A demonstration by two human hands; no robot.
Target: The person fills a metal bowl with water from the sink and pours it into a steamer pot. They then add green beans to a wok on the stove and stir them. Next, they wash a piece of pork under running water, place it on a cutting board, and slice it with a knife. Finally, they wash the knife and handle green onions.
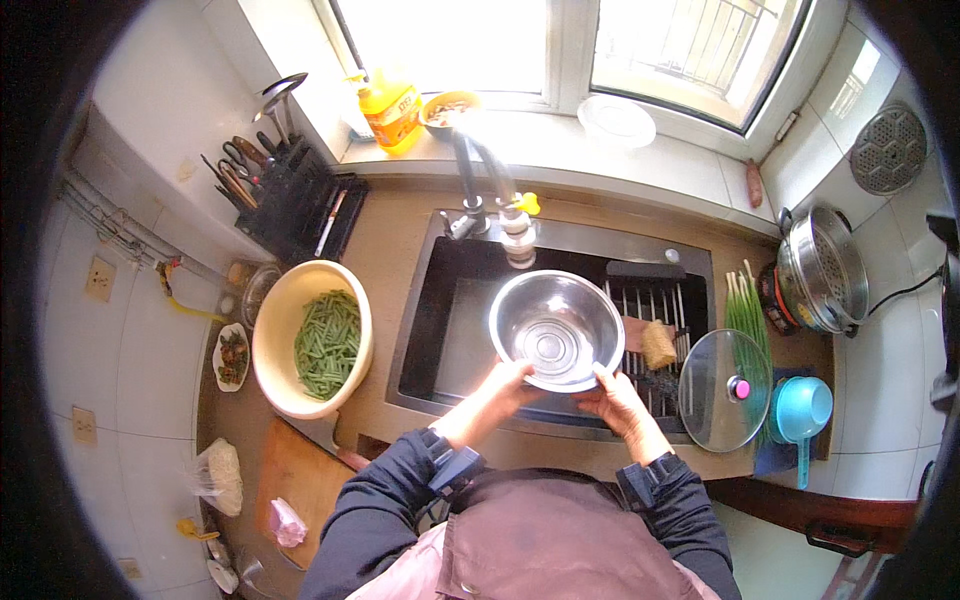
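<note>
Between my hands is a shiny stainless steel mixing bowl (556,330), with nothing visible inside but reflections. My left hand (504,391) grips its lower left rim, thumb over the edge. On the lower right rim, my right hand (616,401) holds it the same way; the fingers under the bowl are partly hidden. The bowl is held over the dark sink (472,330), near the faucet (517,240) with its white spout and yellow handle. A metal drying rack (660,300) spans the sink's right side, carrying a tan sponge (658,345) and a pinkish cloth (634,334).
A cream basin (270,360) of cut green beans (328,345) stands left of the sink, above a cutting board (300,480) with a pink lump in plastic. Rightward are a glass lid (712,405), green onions (744,300), a blue ladle (801,409) and a steamer pot (825,262). A knife block (285,195) stands back left.
</note>
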